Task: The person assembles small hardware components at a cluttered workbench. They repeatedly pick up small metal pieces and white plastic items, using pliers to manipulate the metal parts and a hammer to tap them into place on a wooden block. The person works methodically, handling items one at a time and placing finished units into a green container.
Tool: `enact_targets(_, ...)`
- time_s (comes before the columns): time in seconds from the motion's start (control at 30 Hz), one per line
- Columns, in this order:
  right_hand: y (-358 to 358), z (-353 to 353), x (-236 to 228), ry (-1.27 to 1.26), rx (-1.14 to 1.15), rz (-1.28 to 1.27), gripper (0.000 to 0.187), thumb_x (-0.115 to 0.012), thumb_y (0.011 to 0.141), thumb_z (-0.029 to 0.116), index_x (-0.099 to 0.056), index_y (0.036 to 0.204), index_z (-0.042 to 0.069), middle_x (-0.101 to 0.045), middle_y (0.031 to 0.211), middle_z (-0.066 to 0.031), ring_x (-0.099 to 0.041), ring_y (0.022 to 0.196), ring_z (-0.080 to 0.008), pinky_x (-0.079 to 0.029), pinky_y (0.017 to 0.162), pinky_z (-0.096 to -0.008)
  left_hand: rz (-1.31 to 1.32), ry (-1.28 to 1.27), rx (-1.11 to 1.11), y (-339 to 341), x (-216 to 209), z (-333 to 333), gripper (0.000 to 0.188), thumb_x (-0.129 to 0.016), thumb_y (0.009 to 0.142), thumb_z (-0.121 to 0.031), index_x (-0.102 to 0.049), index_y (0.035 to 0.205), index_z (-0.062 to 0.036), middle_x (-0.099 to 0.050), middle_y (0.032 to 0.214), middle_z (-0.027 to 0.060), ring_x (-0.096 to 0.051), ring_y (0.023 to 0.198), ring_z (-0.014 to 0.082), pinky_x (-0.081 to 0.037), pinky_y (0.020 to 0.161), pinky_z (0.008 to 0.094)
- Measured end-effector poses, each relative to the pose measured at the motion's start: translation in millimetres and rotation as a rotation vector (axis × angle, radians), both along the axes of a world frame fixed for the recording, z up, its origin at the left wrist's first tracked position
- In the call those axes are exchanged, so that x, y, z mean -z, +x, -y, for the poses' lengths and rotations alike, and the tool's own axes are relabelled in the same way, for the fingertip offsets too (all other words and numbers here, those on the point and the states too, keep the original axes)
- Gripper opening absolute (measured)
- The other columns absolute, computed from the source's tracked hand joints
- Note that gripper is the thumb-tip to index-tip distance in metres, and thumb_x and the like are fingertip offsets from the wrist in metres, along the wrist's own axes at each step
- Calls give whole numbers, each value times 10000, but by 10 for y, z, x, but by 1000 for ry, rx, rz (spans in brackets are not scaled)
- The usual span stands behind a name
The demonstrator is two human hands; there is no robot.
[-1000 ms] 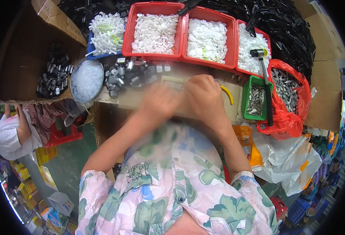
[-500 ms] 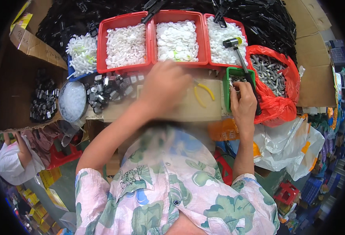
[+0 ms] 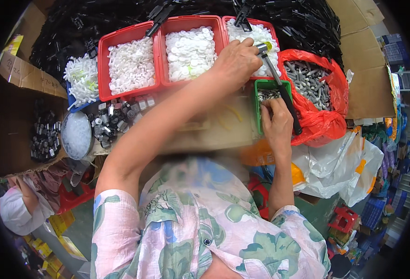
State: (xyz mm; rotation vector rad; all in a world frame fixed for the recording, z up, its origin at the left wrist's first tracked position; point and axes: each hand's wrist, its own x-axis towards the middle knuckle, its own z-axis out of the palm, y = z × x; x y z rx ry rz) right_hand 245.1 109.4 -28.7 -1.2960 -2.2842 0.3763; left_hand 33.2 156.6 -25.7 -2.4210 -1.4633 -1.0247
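Head cam: my left hand [image 3: 235, 60] reaches across to the far right, fingers wrapped round the top of a black-handled tool [image 3: 279, 86] by the right-most red tray [image 3: 254, 23]. Right hand [image 3: 275, 122] is curled, pinching at small metal bits in the green tray [image 3: 272, 86]; can't tell if it has one. The tool looks stiff and fairly heavy, so I'd grip the handle. The bits look tiny, hard and slippery.
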Motion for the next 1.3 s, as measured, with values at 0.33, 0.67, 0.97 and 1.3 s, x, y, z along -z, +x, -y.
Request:
enact_targets(0.33, 66, 13, 38, -78, 36, -109, 85, -664, 883, 41, -621, 925, -19, -606, 880, -173, -628, 821, -390, -490, 705, -462, 244, -28, 2, -68, -29, -26, 81, -739, 778, -69, -741, 852, -37, -656, 797, 79, -600, 880, 276, -516, 789, 392)
enact_targets(0.67, 83, 4, 24, -69, 8, -101, 68, -656, 865, 27, -649, 904, -28, -618, 855, -182, -630, 801, -392, -487, 707, -464, 718, -248, -44, -88, -316, 500, 124, -756, 828, -110, -758, 890, -3, -719, 834, 84, -613, 735, 155, -472, 688, 307)
enact_targets(0.97, -22, 85, -166, -13, 18, -226, 76, -666, 878, 17, -611, 909, -26, -599, 853, -149, -629, 733, -314, -491, 656, -402, 1622, -832, -41, -114, -242, 1243, 141, -715, 926, -156, -699, 1011, -46, -666, 864, -5, -546, 728, 61, -421, 662, 215)
enact_targets(1.3, -517, 425, -407, 155, -233, -467, 126, -722, 844, 6, -611, 901, 17, -593, 847, -97, -611, 686, -224, -491, 606, -337, 2155, -976, 113, 138, -45, 1540, 161, -630, 988, -169, -610, 1105, -59, -619, 977, 37, -576, 905, 139, -482, 818, 287)
